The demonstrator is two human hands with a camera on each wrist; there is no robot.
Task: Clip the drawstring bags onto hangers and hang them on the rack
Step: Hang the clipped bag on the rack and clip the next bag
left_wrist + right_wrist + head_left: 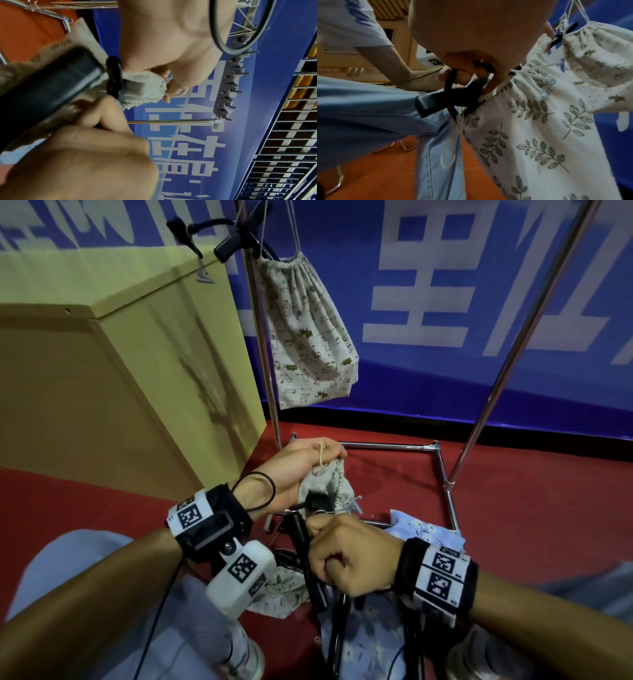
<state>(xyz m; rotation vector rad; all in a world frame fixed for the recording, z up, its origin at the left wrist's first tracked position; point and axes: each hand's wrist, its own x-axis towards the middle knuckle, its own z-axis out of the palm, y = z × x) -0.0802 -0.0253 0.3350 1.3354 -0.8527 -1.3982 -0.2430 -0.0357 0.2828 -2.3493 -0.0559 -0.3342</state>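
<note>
A leaf-print drawstring bag (337, 489) hangs bunched between my hands; its cloth (539, 135) fills the right wrist view. My left hand (327, 455) pinches the gathered top and a cord (147, 89). My right hand (317, 539) grips a black hanger (301, 542) and squeezes its clip (452, 98) at the bag's hem. The clip's jaws sit on the gathered edge (114, 77). An animal-print bag (308, 337) hangs from another black hanger (226, 242) by the rack's left pole (262, 337).
A large cardboard box (102, 388) stands close on the left. The rack's base bars (383, 444) and right pole (513, 354) lie just beyond my hands on the red floor. A pale floral bag (424, 532) lies by the base. A blue banner wall is behind.
</note>
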